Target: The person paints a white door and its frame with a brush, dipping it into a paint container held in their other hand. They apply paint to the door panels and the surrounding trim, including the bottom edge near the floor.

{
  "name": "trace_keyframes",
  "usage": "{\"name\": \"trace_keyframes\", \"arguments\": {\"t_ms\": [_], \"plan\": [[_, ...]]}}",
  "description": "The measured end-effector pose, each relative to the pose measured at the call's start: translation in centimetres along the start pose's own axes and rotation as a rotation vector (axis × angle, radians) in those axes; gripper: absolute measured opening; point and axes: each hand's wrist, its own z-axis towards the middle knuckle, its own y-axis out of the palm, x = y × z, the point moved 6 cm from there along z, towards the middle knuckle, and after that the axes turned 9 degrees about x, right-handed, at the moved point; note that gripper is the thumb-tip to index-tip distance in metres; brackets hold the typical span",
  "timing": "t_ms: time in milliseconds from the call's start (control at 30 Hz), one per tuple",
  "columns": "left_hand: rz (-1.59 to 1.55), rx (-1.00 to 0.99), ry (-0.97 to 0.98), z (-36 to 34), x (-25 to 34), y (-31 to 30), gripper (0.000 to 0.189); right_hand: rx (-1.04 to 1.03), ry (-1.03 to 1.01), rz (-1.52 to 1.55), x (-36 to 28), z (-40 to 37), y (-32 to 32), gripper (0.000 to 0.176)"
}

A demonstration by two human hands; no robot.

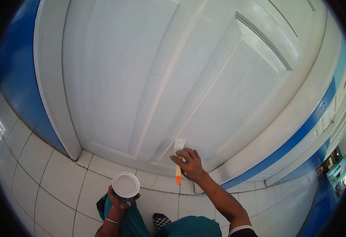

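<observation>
My right hand grips a paintbrush with a pale wooden handle and an orange tip at its end. The brush's white bristles point up and meet the lower part of the white panelled door. Wet-looking paint shines on the upper right panel of the door. Low on the left, my left hand holds a paint can from below, its round white rim facing up. White paint appears inside it, and specks of white mark the fingers.
White floor tiles run along the foot of the door. A white frame with a blue-striped wall stands on the right, and a blue wall on the left. My knees in teal trousers and a checkered sock are below.
</observation>
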Motion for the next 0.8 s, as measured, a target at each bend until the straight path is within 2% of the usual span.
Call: {"name": "trace_keyframes", "arguments": {"t_ms": [67, 167, 233, 333, 400, 467, 533, 633, 667, 733, 800], "plan": [[0.004, -0.004, 0.0, 0.0, 0.1, -0.2, 0.075, 0.029, 0.031, 0.12, -0.3, 0.2, -0.2, 0.051], [-0.03, 0.005, -0.017, -0.1, -0.1, -0.3, 0.075, 0.183, 0.061, 0.22, 0.9, 5.7, -4.7, 0.039], [-0.04, 0.016, -0.018, -0.1, -0.1, -0.2, 0.075, 0.371, 0.096, 0.148, 3.1, 10.0, -8.9, 0.031], [0.001, 0.026, 0.01, -0.2, 0.1, -0.3, 0.076, 0.61, 0.098, 0.111, 4.7, 14.1, -14.1, 0.035], [0.066, 0.028, 0.04, 0.0, 0.2, -0.6, 0.078, 0.748, -0.029, -0.052, 3.3, 14.6, -15.4, 0.036], [0.028, 0.022, 0.028, 0.1, 0.1, -0.6, 0.077, 0.667, -0.086, -0.112, 2.2, 13.2, -13.9, 0.04], [-0.007, 0.02, 0.017, -0.1, 0.3, -0.5, 0.078, 0.391, -0.041, -0.132, 1.8, 9.7, -9.6, 0.045], [-0.048, 0.016, 0.006, -0.6, 0.3, 0.4, 0.077, 0.116, -0.04, -0.039, 0.0, 2.7, -2.8, 0.052], [-0.045, 0.011, 0.006, -0.7, 0.2, 0.6, 0.077, -0.005, -0.046, 0.008, -0.6, 1.1, -1.3, 0.048], [-0.031, 0.001, 0.008, -0.6, 0.5, 0.8, 0.077, -0.061, 0.078, 0.234, -0.7, 0.6, -0.7, 0.041], [-0.022, -0.004, 0.003, -0.6, 0.2, 0.8, 0.076, 0.113, 0.113, 0.215, 1.2, 2.9, -3.7, 0.035]]}}
